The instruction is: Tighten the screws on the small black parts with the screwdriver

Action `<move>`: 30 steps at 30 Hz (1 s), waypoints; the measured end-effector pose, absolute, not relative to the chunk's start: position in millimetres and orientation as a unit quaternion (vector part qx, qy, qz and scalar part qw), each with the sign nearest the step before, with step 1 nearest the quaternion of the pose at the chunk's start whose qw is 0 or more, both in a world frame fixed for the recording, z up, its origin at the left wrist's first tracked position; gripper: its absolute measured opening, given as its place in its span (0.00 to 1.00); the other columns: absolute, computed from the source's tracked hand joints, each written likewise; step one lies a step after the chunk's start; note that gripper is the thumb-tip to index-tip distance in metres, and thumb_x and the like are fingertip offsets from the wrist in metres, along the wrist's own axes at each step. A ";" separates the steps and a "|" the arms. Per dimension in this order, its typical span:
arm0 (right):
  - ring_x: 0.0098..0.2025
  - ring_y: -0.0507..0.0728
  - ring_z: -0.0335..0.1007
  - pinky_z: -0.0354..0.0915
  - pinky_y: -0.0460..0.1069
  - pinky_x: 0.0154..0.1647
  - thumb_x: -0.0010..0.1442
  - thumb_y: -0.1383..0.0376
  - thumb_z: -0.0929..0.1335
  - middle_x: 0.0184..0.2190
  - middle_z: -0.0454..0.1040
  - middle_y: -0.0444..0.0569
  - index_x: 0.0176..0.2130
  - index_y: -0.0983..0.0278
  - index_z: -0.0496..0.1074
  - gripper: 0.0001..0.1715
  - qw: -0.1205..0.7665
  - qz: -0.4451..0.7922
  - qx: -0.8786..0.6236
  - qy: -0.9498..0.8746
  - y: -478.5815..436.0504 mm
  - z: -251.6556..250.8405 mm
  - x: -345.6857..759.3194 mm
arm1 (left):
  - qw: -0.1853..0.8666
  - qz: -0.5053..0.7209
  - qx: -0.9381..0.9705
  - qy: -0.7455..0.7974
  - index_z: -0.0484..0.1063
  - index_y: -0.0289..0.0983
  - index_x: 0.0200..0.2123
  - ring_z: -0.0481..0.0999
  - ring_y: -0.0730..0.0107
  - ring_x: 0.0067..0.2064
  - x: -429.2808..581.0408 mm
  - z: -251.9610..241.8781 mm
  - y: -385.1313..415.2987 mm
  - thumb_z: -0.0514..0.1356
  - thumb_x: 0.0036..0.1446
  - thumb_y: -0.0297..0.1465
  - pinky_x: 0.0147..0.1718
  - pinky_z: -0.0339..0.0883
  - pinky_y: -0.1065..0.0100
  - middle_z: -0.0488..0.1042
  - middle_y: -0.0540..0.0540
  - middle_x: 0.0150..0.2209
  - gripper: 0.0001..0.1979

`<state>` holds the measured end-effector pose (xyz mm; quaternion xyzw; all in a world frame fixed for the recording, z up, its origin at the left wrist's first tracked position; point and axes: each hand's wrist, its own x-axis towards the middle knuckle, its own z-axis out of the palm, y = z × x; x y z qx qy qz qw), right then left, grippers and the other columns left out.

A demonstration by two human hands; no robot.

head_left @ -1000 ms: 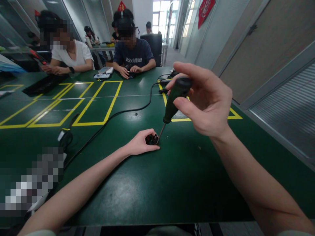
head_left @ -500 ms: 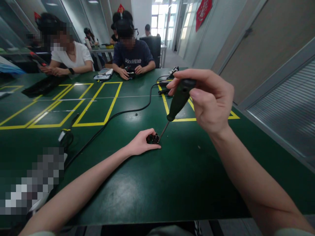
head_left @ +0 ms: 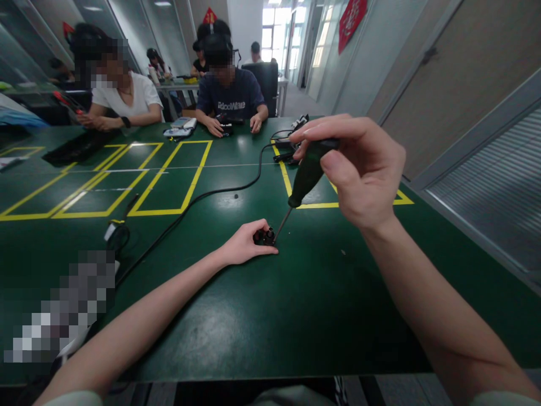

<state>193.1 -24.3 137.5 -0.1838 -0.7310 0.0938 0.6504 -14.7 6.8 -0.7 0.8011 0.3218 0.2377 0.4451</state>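
My left hand [head_left: 243, 245] rests on the green table [head_left: 236, 316] with its fingers curled around a small black part [head_left: 265, 236], pinning it down. My right hand [head_left: 359, 169] hangs above and to the right, fingers closed round the dark green handle of a screwdriver [head_left: 305, 175]. The thin metal shaft slants down to the left and its tip sits on the black part.
A black cable [head_left: 198, 197] runs across the table past yellow floor-tape rectangles [head_left: 164, 175]. A small black speck [head_left: 235, 196] lies beyond my left hand. Two people sit at the far edge, one in white [head_left: 122, 96], one in dark blue [head_left: 230, 98], hands on small items.
My right hand has turned the screwdriver handle between its fingers, with the thumb shifting over the handle's top. The left hand and black part stay put.
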 end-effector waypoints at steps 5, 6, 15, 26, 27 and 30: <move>0.45 0.55 0.78 0.79 0.51 0.44 0.64 0.61 0.73 0.42 0.79 0.46 0.46 0.54 0.81 0.10 0.650 0.063 -0.202 -0.730 -27.5 141.0 194.5 | 0.440 0.241 0.804 0.319 0.69 0.37 0.36 0.68 0.68 0.35 -14.6 -2.0 7.8 0.73 0.51 0.44 0.36 0.63 0.67 0.72 0.52 0.33 0.21; 0.43 0.54 0.78 0.79 0.51 0.44 0.65 0.61 0.71 0.41 0.80 0.46 0.48 0.54 0.81 0.11 0.646 0.075 -0.195 -0.734 -27.6 141.4 194.5 | 0.440 0.240 0.804 0.321 0.69 0.38 0.36 0.68 0.69 0.34 -14.6 -2.4 7.8 0.73 0.51 0.44 0.36 0.62 0.67 0.71 0.52 0.33 0.21; 0.49 0.58 0.78 0.79 0.56 0.51 0.62 0.61 0.74 0.44 0.79 0.46 0.46 0.51 0.82 0.11 0.641 0.021 -0.215 -0.736 -29.6 142.1 196.1 | 0.452 0.240 0.796 0.323 0.69 0.38 0.36 0.68 0.68 0.34 -14.3 -3.1 7.1 0.73 0.50 0.46 0.35 0.62 0.67 0.71 0.52 0.32 0.22; 0.50 0.62 0.78 0.78 0.59 0.50 0.63 0.57 0.73 0.45 0.80 0.44 0.48 0.46 0.82 0.13 0.638 0.034 -0.213 -0.739 -29.0 140.8 196.6 | 0.454 0.236 0.795 0.325 0.69 0.38 0.36 0.70 0.66 0.35 -14.5 -1.8 7.0 0.73 0.51 0.44 0.37 0.64 0.66 0.72 0.51 0.33 0.21; 0.50 0.61 0.78 0.79 0.58 0.50 0.62 0.58 0.74 0.45 0.80 0.45 0.48 0.46 0.82 0.13 0.638 0.024 -0.217 -0.739 -29.7 141.5 196.2 | 0.454 0.237 0.796 0.323 0.69 0.38 0.36 0.70 0.67 0.35 -14.6 -1.7 7.0 0.73 0.51 0.44 0.37 0.64 0.66 0.72 0.51 0.33 0.21; 0.48 0.58 0.78 0.79 0.55 0.47 0.65 0.62 0.72 0.45 0.81 0.45 0.52 0.48 0.81 0.17 0.630 0.048 -0.208 -0.747 -30.7 142.4 195.3 | 0.455 0.241 0.796 0.319 0.69 0.38 0.36 0.69 0.68 0.35 -14.6 -1.9 7.0 0.73 0.51 0.43 0.36 0.64 0.66 0.72 0.51 0.33 0.21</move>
